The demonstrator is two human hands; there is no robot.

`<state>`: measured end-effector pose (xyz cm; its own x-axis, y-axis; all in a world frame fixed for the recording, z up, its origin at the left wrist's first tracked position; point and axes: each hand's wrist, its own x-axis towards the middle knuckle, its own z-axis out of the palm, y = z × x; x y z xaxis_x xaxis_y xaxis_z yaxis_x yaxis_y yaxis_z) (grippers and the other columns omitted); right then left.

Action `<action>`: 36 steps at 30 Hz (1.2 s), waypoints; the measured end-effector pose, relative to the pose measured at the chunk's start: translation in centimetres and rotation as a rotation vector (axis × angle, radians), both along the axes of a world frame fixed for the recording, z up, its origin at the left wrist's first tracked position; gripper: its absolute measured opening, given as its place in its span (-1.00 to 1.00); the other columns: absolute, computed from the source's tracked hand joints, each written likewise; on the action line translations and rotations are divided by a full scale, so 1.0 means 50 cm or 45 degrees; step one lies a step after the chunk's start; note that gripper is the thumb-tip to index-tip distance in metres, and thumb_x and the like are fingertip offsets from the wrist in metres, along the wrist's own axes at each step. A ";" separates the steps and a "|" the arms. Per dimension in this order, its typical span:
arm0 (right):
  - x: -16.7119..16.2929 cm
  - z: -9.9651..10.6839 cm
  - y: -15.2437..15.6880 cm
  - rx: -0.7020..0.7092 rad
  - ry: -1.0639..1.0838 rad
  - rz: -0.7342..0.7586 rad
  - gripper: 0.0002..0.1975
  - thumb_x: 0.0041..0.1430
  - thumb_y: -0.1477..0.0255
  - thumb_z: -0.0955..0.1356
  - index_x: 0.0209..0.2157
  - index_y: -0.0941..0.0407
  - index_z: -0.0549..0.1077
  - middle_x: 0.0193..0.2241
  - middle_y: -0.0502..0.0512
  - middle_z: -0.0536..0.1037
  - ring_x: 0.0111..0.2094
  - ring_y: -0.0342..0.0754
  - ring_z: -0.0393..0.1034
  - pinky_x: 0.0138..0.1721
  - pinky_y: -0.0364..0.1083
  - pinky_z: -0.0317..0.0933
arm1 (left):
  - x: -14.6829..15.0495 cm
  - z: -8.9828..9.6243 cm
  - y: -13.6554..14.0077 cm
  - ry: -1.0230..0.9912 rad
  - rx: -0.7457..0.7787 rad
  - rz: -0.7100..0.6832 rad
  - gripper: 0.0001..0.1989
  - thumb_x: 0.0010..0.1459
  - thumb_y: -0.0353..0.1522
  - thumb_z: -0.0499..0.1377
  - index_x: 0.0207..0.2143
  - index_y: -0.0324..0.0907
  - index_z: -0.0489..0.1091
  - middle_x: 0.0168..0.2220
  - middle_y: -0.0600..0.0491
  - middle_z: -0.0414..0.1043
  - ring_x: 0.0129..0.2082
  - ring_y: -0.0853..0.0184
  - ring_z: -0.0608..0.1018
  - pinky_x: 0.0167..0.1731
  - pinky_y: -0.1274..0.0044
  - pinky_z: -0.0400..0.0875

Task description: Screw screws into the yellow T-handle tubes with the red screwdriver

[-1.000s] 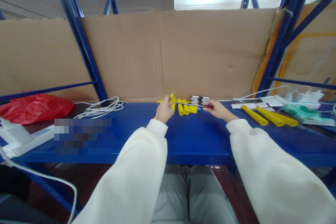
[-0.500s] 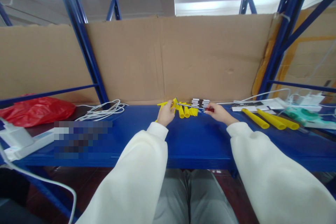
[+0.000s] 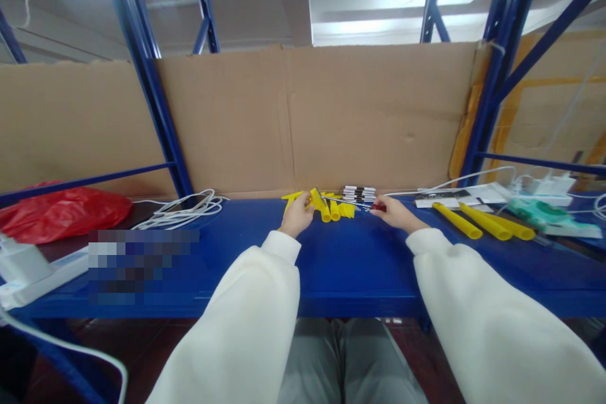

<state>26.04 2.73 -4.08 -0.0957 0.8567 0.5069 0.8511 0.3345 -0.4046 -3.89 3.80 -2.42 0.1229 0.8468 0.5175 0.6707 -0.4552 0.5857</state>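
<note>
My left hand [image 3: 297,214] has its fingers closed on a small yellow plastic piece [image 3: 317,199] near the back of the blue shelf. In my right hand [image 3: 396,212] is a screwdriver [image 3: 351,201] with a red handle. Its metal shaft points left, and the tip reaches the yellow piece; the exact contact is too small to make out. Short yellow tubes [image 3: 334,211] and other yellow pieces lie under and beside the shaft. Just behind it sits a stack of white-and-black items [image 3: 358,193].
Long yellow tubes [image 3: 458,221] lie to the right, near a green-and-white object [image 3: 544,213] and white cables. Coiled white cable [image 3: 199,207], a red plastic bag [image 3: 66,209] and a white power strip [image 3: 47,281] are on the left. A cardboard panel [image 3: 379,120] stands behind the shelf.
The view has tilted up slightly, so the shelf appears lower. Both hands keep their hold, with the screwdriver still at the yellow piece.
</note>
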 end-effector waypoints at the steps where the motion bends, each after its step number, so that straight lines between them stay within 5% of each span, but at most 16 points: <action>1: -0.001 0.001 -0.001 0.004 0.005 0.015 -0.91 0.14 0.38 0.38 -0.38 0.06 0.38 -0.40 0.08 0.57 -0.32 0.02 0.47 -0.22 -0.02 0.34 | -0.001 0.002 -0.005 0.023 0.015 0.016 -0.64 0.18 -0.54 0.18 0.03 -0.16 0.45 -0.01 -0.06 0.60 0.05 0.26 0.60 0.05 0.45 0.48; 7: -0.009 -0.001 0.001 0.048 0.043 0.151 -0.89 0.15 0.34 0.37 -0.36 0.07 0.39 -0.41 0.06 0.55 -0.36 -0.02 0.43 -0.24 -0.04 0.35 | -0.002 0.008 -0.032 0.173 0.012 0.172 -0.61 0.17 -0.51 0.19 0.05 -0.08 0.48 0.02 -0.04 0.60 0.07 0.20 0.59 0.09 0.41 0.44; 36: -0.029 0.009 -0.016 -0.044 -0.050 0.087 -0.87 0.15 0.37 0.35 -0.45 0.06 0.34 -0.46 0.06 0.51 -0.40 -0.02 0.39 -0.28 -0.07 0.28 | 0.001 0.011 -0.033 0.211 -0.055 0.177 -0.62 0.19 -0.50 0.18 0.05 -0.11 0.47 0.01 -0.04 0.60 0.07 0.23 0.59 0.07 0.46 0.42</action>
<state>24.56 1.95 -3.62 -0.1733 0.8644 0.4721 0.8422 0.3785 -0.3838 -3.83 2.15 -1.87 0.0840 0.8826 0.4625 0.8139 -0.3285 0.4792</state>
